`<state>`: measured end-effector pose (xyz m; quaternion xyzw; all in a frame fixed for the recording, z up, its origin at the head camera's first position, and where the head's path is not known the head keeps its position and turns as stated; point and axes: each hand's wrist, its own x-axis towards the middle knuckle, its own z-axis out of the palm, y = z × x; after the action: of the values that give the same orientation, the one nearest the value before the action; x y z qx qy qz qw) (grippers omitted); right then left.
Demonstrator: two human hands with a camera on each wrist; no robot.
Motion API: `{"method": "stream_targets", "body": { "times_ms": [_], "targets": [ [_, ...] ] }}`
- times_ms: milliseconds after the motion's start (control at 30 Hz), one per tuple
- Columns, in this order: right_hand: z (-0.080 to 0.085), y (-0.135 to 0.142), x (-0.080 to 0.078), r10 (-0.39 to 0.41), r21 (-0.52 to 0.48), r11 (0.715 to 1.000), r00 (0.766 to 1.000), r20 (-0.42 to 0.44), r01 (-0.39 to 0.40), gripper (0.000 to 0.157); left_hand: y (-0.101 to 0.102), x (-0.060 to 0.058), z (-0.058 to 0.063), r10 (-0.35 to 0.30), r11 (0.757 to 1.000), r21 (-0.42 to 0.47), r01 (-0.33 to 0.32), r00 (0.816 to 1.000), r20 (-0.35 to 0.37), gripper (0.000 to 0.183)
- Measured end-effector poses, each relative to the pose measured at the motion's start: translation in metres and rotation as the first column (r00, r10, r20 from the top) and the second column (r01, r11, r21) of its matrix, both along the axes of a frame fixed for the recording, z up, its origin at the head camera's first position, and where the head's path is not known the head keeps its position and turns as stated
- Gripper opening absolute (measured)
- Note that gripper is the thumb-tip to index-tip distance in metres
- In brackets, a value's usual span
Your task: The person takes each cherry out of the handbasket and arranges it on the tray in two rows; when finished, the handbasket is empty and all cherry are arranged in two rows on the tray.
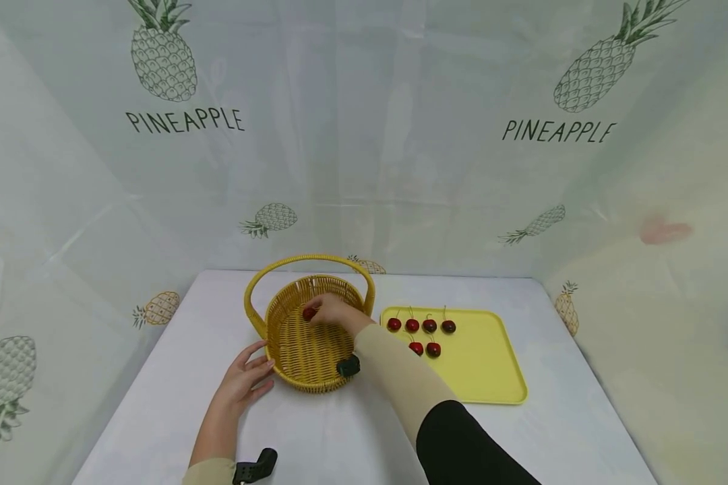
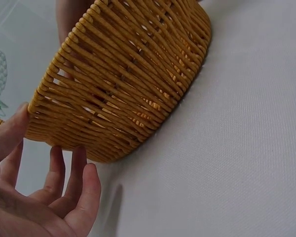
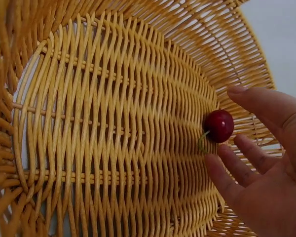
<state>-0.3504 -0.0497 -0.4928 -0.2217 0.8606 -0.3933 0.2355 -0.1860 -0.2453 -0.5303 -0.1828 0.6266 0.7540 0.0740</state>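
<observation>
A yellow wicker basket (image 1: 306,343) with a tall handle stands on the table. Inside it lies a dark red cherry (image 3: 219,126) with a short green stem. My right hand (image 3: 266,163) reaches into the basket, thumb and fingers spread around the cherry with a gap showing between them in the right wrist view. At the basket's near left side is my left hand (image 1: 243,380); one digit touches the rim (image 2: 32,103), and the others are loosely extended beside the outer wall.
Right of the basket lies a yellow tray (image 1: 485,357) with several stemmed cherries (image 1: 429,326) on its left part, some partly behind the right sleeve (image 1: 394,377). The white table (image 1: 315,438) meets a pineapple-print cloth (image 1: 376,168) at the back.
</observation>
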Motion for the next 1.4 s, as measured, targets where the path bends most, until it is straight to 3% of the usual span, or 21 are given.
{"method": "stream_targets", "body": {
  "times_ms": [200,333,833,1400],
  "targets": [
    [-0.006,-0.002,0.000,0.058,-0.006,0.998,0.997,0.047,-0.058,0.049,0.003,0.000,0.000,0.000,1.000,0.008,0.000,1.000,-0.008,0.060],
    [-0.010,-0.003,-0.001,0.055,-0.002,0.999,0.996,0.076,-0.055,0.050,0.005,0.000,-0.001,-0.004,1.000,0.001,0.004,1.000,-0.010,0.060],
    [-0.010,-0.003,-0.001,0.056,0.058,0.997,0.997,0.054,-0.059,0.055,0.006,-0.003,-0.001,0.000,1.000,0.001,0.000,1.000,-0.013,0.060],
    [-0.005,0.000,-0.002,-0.008,0.036,0.999,0.999,0.038,0.007,0.037,0.001,-0.002,-0.001,0.013,1.000,-0.005,-0.013,1.000,-0.007,0.060]
  ]
}}
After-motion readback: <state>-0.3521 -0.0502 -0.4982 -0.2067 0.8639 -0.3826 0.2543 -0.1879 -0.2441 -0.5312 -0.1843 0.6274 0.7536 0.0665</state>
